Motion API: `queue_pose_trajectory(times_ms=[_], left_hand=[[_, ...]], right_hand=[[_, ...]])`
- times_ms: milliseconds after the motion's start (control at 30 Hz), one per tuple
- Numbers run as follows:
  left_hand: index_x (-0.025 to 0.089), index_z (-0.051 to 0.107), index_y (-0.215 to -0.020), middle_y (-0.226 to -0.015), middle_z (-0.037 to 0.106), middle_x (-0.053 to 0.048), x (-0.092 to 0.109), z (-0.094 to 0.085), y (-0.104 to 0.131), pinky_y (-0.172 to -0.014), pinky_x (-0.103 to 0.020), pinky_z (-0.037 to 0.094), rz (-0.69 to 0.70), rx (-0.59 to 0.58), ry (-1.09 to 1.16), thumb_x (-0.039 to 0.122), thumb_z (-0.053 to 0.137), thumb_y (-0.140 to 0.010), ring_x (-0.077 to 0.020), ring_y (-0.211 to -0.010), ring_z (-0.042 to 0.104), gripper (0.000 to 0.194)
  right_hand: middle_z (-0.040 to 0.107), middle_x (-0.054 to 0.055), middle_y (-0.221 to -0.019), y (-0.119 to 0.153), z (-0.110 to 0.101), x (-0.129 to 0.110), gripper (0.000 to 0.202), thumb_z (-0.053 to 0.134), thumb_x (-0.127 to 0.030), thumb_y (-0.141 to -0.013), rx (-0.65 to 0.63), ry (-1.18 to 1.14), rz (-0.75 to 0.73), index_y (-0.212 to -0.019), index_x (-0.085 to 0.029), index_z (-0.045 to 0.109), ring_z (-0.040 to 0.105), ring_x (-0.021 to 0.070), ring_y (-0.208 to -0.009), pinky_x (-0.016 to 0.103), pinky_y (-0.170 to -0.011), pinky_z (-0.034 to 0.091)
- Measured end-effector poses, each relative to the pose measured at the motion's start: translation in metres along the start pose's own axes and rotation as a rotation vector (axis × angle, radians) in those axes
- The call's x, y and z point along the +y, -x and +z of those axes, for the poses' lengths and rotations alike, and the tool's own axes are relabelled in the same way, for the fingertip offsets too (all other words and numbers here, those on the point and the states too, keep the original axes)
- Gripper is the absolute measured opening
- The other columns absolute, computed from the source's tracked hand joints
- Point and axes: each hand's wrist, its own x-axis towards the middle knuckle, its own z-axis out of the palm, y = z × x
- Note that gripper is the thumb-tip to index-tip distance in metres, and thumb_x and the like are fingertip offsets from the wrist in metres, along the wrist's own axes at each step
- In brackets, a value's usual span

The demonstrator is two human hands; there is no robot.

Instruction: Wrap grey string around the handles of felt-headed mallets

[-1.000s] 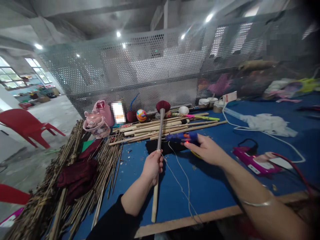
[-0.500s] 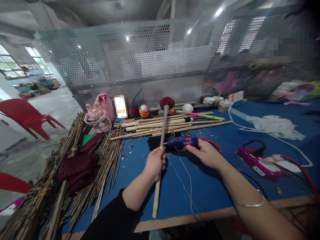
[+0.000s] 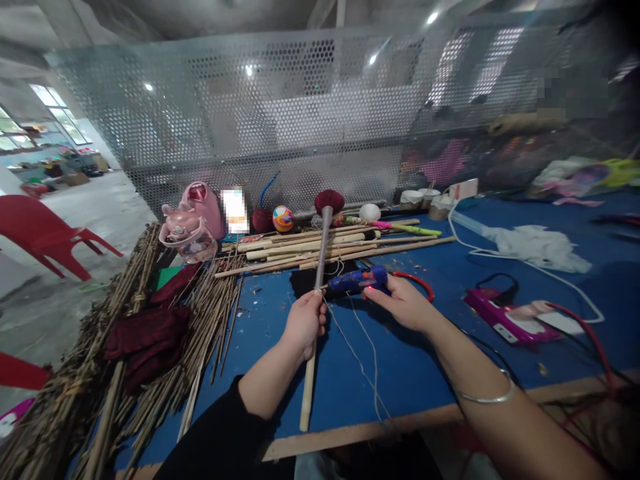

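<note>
My left hand [image 3: 304,323] is closed around a wooden stick [image 3: 307,393]. The stick's upper part is wrapped in grey cord [image 3: 325,247] and ends in a dark red rounded head [image 3: 329,201]. In my right hand [image 3: 403,301] is a blue glue gun [image 3: 357,281], its nozzle pointing left at the stick just above my left fingers. Whether the nozzle touches the stick I cannot tell. A loose length of grey string [image 3: 367,347] trails from near my left hand down to the table's front edge. A black piece [image 3: 301,283] lies under the stick.
Bundled thin twigs [image 3: 200,340] and dark red cloth [image 3: 150,337] cover the left side. Several pale sticks [image 3: 280,251] lie at the back before a perforated metal screen [image 3: 270,127]. At right sit a magenta power strip [image 3: 493,317], cables and crumpled white plastic [image 3: 543,248].
The whole view has shifted slightly, so everything sits a little further left and higher. My hands, the stick and the glue gun keep nearly the same positions relative to one another.
</note>
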Motion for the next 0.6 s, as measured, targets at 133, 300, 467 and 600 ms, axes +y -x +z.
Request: queue_pose_trajectory(times_ms=[133,300,467,600], left_hand=[[0.018,0.052,-0.089,-0.055,0.036,0.006,-0.0008,-0.0005,-0.0001,-0.032,-0.014,0.014,-0.002,-0.008,0.007,0.039,0.049,-0.075,-0.0020,-0.036,0.025,0.025],[0.018,0.052,-0.089,-0.055,0.036,0.006,-0.0011,-0.0013,-0.0012,-0.032,-0.014,0.014,0.004,-0.013,0.011,0.039,0.048,-0.076,-0.0021,-0.036,0.025,0.025],[0.018,0.052,-0.089,-0.056,0.036,0.006,-0.0001,-0.0004,0.0001,-0.032,-0.014,0.014,0.000,-0.006,0.005,0.038,0.048,-0.076,-0.0021,-0.037,0.026,0.025],[0.018,0.052,-0.088,-0.055,0.036,0.006,-0.0002,-0.0002,0.0004,-0.033,-0.014,0.015,0.008,-0.004,-0.001,0.038,0.048,-0.076,-0.0023,-0.037,0.026,0.024]], right_hand=[[0.065,0.006,-0.079,0.0000,-0.0008,-0.0014,0.030,0.046,-0.038,-0.081,0.000,0.020,-0.007,-0.092,-0.014,0.060,0.058,0.0192,-0.071,0.029,-0.068,0.046],[0.065,0.006,-0.078,0.0000,-0.0008,-0.0021,0.031,0.046,-0.039,-0.081,-0.002,0.017,-0.016,-0.092,-0.014,0.061,0.058,0.0194,-0.071,0.029,-0.067,0.046],[0.065,0.006,-0.079,0.0002,0.0002,0.0006,0.032,0.046,-0.038,-0.082,0.003,0.030,-0.027,-0.095,-0.014,0.060,0.059,0.0196,-0.072,0.030,-0.069,0.046],[0.065,0.007,-0.082,0.0003,0.0000,-0.0001,0.031,0.046,-0.037,-0.082,-0.001,0.031,-0.040,-0.096,-0.014,0.060,0.060,0.0204,-0.076,0.031,-0.072,0.046]])
